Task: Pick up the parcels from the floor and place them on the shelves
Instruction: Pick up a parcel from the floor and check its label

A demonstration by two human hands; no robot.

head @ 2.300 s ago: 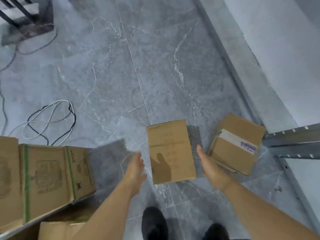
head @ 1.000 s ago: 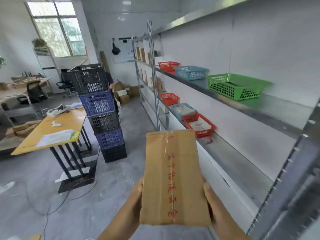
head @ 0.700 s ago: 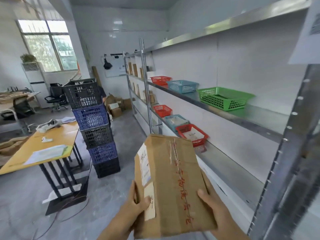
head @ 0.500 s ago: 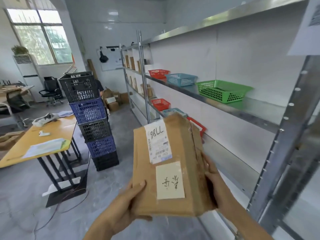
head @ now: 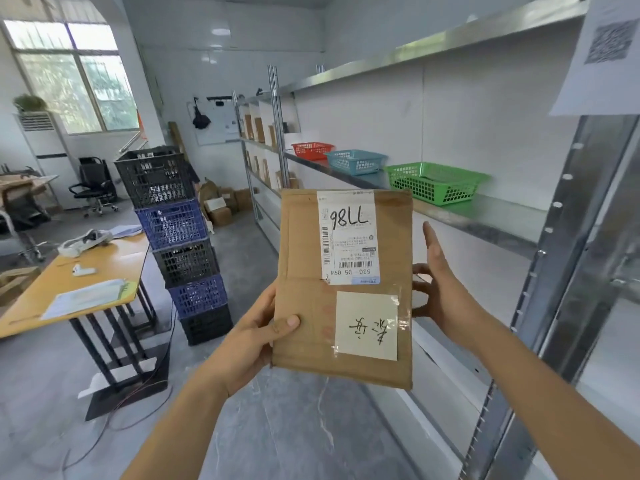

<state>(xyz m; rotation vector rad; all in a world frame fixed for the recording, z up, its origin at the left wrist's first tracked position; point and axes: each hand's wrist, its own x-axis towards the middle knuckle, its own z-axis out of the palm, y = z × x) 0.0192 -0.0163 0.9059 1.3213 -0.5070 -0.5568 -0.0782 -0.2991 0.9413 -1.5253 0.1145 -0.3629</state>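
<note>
A flat brown cardboard parcel (head: 304, 289) stands upright in front of me, its face turned to me. It bears a white shipping label marked "98LL" and a pale handwritten note. My left hand (head: 252, 337) grips its lower left edge, thumb on the front. My right hand (head: 436, 285) rests against the right edge with the fingers spread and the index finger pointing up. The metal shelves (head: 485, 216) run along the wall at right.
On the middle shelf stand a green basket (head: 433, 181), a blue basket (head: 356, 161) and a red basket (head: 311, 150). Stacked black and blue crates (head: 180, 237) and a yellow table (head: 69, 282) occupy the left. A shelf upright (head: 561, 271) rises close at right.
I lifted the parcel from the floor and raised my view to the room. The parcel has turned from its taped side to its labelled face. My right fingers have opened along its edge.
</note>
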